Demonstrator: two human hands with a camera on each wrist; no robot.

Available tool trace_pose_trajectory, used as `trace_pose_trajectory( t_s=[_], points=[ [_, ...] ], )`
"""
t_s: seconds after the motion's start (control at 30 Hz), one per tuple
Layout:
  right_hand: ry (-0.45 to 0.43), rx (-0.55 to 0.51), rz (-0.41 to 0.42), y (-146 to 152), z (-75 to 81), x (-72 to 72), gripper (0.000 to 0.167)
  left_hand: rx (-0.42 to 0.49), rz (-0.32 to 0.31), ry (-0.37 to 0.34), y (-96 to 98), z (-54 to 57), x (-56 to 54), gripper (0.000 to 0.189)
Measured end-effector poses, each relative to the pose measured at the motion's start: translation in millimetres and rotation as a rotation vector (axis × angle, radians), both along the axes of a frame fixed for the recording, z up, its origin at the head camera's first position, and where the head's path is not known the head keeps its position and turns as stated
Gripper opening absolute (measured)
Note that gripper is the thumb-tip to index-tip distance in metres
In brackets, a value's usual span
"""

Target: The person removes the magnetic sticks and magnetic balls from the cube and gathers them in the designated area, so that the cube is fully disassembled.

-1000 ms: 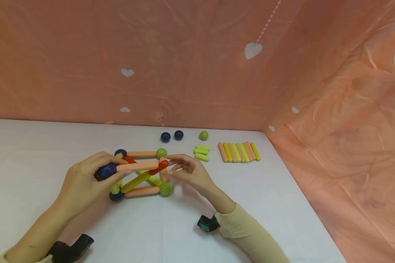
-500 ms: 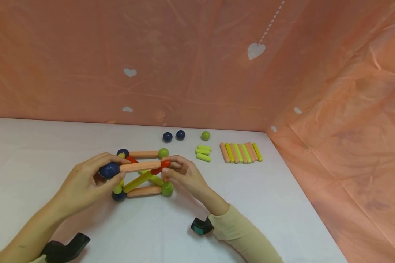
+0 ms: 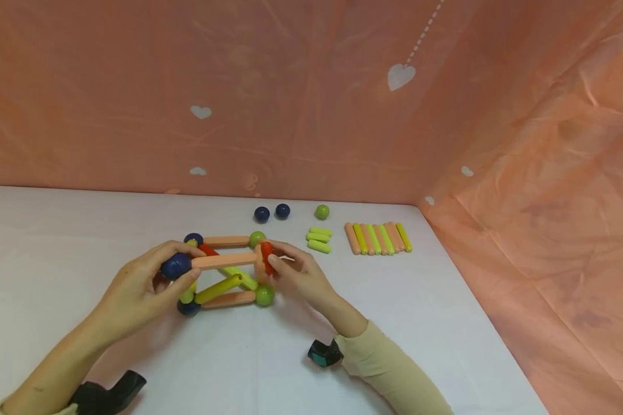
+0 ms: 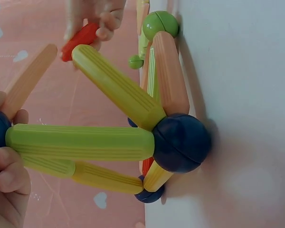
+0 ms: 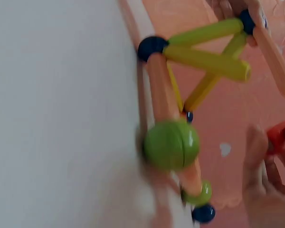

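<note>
My left hand (image 3: 135, 288) pinches a dark blue ball (image 3: 176, 267) at the raised top of a stick-and-ball construction. From that ball a peach stick (image 3: 225, 261) juts out, its far end free in the left wrist view. My right hand (image 3: 308, 279) pinches a short red building stick (image 4: 80, 40) between thumb and fingers. That stick is apart from the tip of a slanting yellow stick (image 4: 116, 83), which rises from a lower blue ball (image 4: 182, 143). A green stick (image 4: 80, 141) links the lower ball to the held one. Green balls (image 5: 171, 145) form the base's right corners.
Behind the construction lie two loose blue balls (image 3: 272, 212) and a green ball (image 3: 322, 212). Several short green sticks (image 3: 319, 240) lie nearby, left of a row of longer peach, yellow and green sticks (image 3: 378, 238). A pink curtain (image 3: 311, 104) hangs behind the white table (image 3: 420, 311).
The red stick bridged the ends of the yellow and peach sticks; my right hand took hold of it, pulled it off rightward and turned it. My left hand has kept hold of the blue ball.
</note>
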State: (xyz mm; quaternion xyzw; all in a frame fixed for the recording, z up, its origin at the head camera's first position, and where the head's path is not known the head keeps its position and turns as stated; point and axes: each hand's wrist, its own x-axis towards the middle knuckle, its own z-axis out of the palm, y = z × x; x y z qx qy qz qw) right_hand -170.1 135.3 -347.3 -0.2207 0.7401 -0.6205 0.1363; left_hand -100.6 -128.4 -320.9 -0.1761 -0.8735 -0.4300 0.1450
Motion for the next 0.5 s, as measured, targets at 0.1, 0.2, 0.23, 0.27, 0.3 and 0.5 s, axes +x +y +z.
trace_pose_trajectory(
  t_s=[0.1,0.2,0.23,0.27,0.3,0.5],
  points=[
    [0.01,0.047,-0.101,12.8,-2.4,-5.3,0.034,0.015,-0.002,-0.012,0.2,-0.3,0.4,0.023],
    [0.007,0.079,-0.184,26.6,-3.8,-11.0,0.031,0.032,-0.008,-0.023,-0.2,-0.8,0.7,0.024],
    [0.007,0.093,-0.209,31.0,-3.6,-12.7,0.03,0.037,-0.01,-0.025,-0.3,-0.9,0.7,0.024],
    [0.01,0.106,-0.229,35.5,-4.1,-14.6,0.03,0.039,-0.011,-0.023,-0.3,-1.0,0.6,0.024],
    [0.017,0.129,-0.252,40.1,-4.9,-16.6,0.029,0.04,-0.011,-0.023,-0.2,-1.1,0.6,0.024],
    [0.057,0.379,-0.418,63.5,-8.9,-28.7,0.023,0.033,-0.005,-0.027,0.8,-1.3,0.0,0.024]
  ],
)
